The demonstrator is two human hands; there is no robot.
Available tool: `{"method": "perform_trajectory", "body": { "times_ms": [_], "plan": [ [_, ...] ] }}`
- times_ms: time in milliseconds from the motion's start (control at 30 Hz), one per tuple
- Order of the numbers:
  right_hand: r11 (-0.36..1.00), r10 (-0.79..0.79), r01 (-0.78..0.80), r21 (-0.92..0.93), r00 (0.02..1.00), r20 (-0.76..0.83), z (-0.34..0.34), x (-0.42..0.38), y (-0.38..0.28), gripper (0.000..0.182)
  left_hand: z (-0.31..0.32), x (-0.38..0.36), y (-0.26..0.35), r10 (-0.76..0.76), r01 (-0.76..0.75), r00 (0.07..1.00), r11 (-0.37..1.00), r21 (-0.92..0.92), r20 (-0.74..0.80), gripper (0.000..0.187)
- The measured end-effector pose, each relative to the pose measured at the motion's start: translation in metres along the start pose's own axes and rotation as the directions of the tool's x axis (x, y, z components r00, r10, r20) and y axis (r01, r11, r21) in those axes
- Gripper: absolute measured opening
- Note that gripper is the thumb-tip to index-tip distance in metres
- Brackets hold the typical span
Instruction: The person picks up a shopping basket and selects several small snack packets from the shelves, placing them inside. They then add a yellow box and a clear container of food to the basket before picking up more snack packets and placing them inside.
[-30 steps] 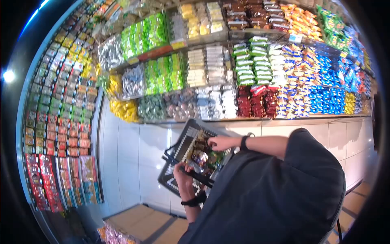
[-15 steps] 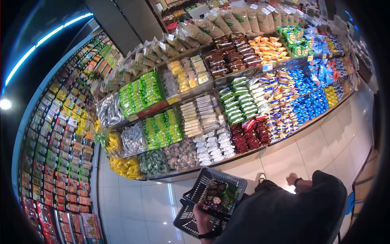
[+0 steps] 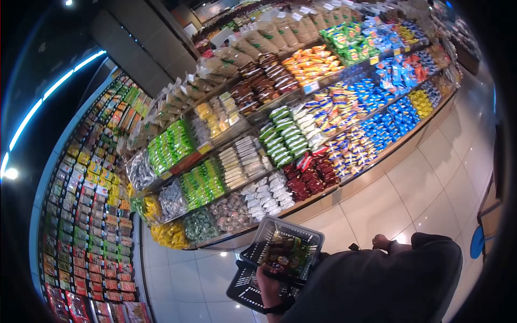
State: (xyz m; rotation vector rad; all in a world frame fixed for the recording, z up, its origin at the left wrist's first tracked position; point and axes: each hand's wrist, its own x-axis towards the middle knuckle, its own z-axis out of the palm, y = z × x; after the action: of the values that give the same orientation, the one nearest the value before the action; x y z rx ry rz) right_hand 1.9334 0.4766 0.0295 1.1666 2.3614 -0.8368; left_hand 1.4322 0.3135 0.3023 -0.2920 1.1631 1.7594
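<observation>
My left hand [image 3: 267, 284] is wrapped around the handle of a dark grey plastic shopping basket [image 3: 288, 223] at the bottom centre. Several dark and green packets [image 3: 291, 253] lie inside it. A second black slotted basket part [image 3: 241, 289] shows below and to the left of that hand. On the other side of my body, my right hand [image 3: 381, 241] hangs over the floor, fingers curled in, with nothing seen in them. A dark band circles each wrist.
A long tiered display [image 3: 339, 185] of wrapped sweets and snacks curves across the front, with bags of brown goods [image 3: 280, 35] along its top. Packet shelves [image 3: 89, 237] line the left side. A grey pillar [image 3: 142, 48] rises behind. A blue round thing [image 3: 477, 242] is at the right edge.
The display has shifted left and slightly down in view as the camera turned and moved. My left hand keeps hold of the basket; my right hand has swung slightly left.
</observation>
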Motion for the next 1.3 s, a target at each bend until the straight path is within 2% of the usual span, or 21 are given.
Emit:
{"method": "perform_trajectory", "body": {
  "times_ms": [33, 67, 133, 300, 400, 433, 500, 567, 633, 700, 733, 767, 867, 900, 1000, 1033, 1100, 1133, 1167, 1233, 1300],
  "plan": [
    [0.952, 0.079, -0.064, 0.300, 0.996, -0.039, -0.019, -0.013, -0.007, 0.025, 0.006, -0.008, -0.006, 0.006, -0.006, 1.000, 1.000, 0.010, 0.018, 0.020],
    [0.949, 0.083, -0.066, 0.307, 0.996, -0.042, -0.036, -0.025, -0.015, 0.025, 0.024, -0.028, -0.011, 0.017, -0.017, 0.999, 1.000, 0.008, 0.044, 0.021],
    [0.441, 0.317, -0.213, 0.872, 0.946, 0.071, -0.070, -0.048, -0.033, 0.029, 0.037, -0.044, -0.026, 0.038, -0.039, 0.999, 0.998, 0.043, 0.034, 0.022],
    [0.702, -0.031, 0.155, 0.695, 0.982, -0.188, -0.139, -0.069, -0.079, 0.030, 0.037, -0.052, -0.071, 0.019, -0.033, 0.986, 0.996, 0.084, 0.164, 0.024],
    [0.553, -0.216, 0.270, 0.789, 0.960, -0.177, -0.179, -0.070, -0.138, 0.034, 0.061, -0.051, -0.091, 0.018, -0.061, 0.977, 0.978, 0.198, 0.213, 0.022],
    [0.479, -0.305, 0.325, 0.815, 0.933, -0.193, -0.186, -0.067, -0.156, 0.040, 0.055, -0.030, -0.098, -0.075, 0.043, 0.983, 0.981, 0.188, 0.165, 0.021],
    [0.477, -0.429, 0.242, 0.845, 0.903, -0.017, -0.203, -0.061, -0.190, 0.047, 0.078, -0.035, -0.102, -0.157, 0.118, 0.966, 0.974, 0.194, 0.205, 0.021],
    [0.472, -0.463, -0.021, 0.881, 0.845, 0.268, -0.234, -0.072, -0.227, 0.051, 0.106, -0.042, -0.103, -0.282, 0.233, 0.937, 0.944, 0.235, 0.204, 0.023],
    [0.462, -0.519, -0.074, 0.884, 0.785, 0.337, -0.248, -0.074, -0.253, 0.046, 0.114, -0.023, -0.118, -0.349, 0.304, 0.891, 0.934, 0.188, 0.292, 0.024],
    [0.299, -0.625, -0.263, 0.917, 0.672, 0.396, -0.236, -0.064, -0.258, 0.034, 0.110, 0.006, -0.139, -0.387, 0.330, 0.853, 0.920, 0.212, 0.350, 0.025],
    [0.240, -0.331, -0.384, 0.892, 0.831, 0.447, -0.171, -0.010, -0.234, 0.025, 0.122, 0.002, -0.140, -0.405, 0.340, 0.845, 0.911, 0.234, 0.348, 0.024],
    [-0.143, -0.429, -0.436, 0.888, 0.836, 0.342, -0.171, -0.009, -0.238, 0.021, 0.133, -0.005, -0.142, -0.426, 0.354, 0.837, 0.900, 0.254, 0.343, 0.024],
    [-0.226, -0.379, -0.509, 0.831, 0.831, 0.406, -0.159, 0.011, -0.211, 0.021, 0.130, 0.026, -0.171, -0.561, 0.459, 0.716, 0.826, 0.326, 0.414, 0.023],
    [-0.283, -0.280, -0.470, 0.836, 0.874, 0.396, -0.169, 0.005, -0.219, 0.010, 0.135, 0.032, -0.172, -0.545, 0.364, 0.696, 0.829, 0.425, 0.468, 0.025],
    [-0.297, -0.282, -0.398, 0.868, 0.905, 0.319, -0.189, 0.002, -0.208, 0.016, 0.160, 0.037, -0.168, -0.714, 0.372, 0.643, 0.607, 0.702, 0.277, 0.040],
    [-0.386, -0.194, -0.472, 0.793, 0.882, 0.430, -0.203, -0.009, -0.212, 0.012, 0.163, 0.033, -0.164, -0.640, 0.163, 0.608, 0.679, 0.716, 0.469, 0.038],
    [-0.362, -0.222, -0.439, 0.822, 0.897, 0.381, -0.192, -0.002, -0.194, 0.014, 0.188, 0.023, -0.134, -0.849, 0.389, 0.426, 0.485, 0.783, 0.313, 0.035],
    [-0.432, -0.268, -0.412, 0.803, 0.908, 0.322, -0.186, -0.003, -0.181, 0.014, 0.169, 0.038, -0.157, -0.774, 0.407, 0.457, 0.620, 0.671, 0.438, 0.033],
    [-0.390, -0.118, -0.330, 0.859, 0.944, 0.309, -0.198, -0.014, -0.188, 0.020, 0.159, 0.101, -0.188, -0.708, -0.078, 0.308, 0.647, 0.758, 0.636, 0.034],
    [-0.610, -0.165, -0.377, 0.697, 0.921, 0.354, -0.179, -0.012, -0.154, 0.021, 0.172, 0.086, -0.154, -0.622, -0.166, 0.434, 0.656, 0.737, 0.652, 0.032],
    [-0.615, -0.035, -0.319, 0.721, 0.925, 0.379, -0.175, -0.027, -0.141, 0.023, 0.153, 0.125, -0.140, -0.724, -0.236, 0.351, 0.545, 0.805, 0.593, 0.022]
  ]
}}
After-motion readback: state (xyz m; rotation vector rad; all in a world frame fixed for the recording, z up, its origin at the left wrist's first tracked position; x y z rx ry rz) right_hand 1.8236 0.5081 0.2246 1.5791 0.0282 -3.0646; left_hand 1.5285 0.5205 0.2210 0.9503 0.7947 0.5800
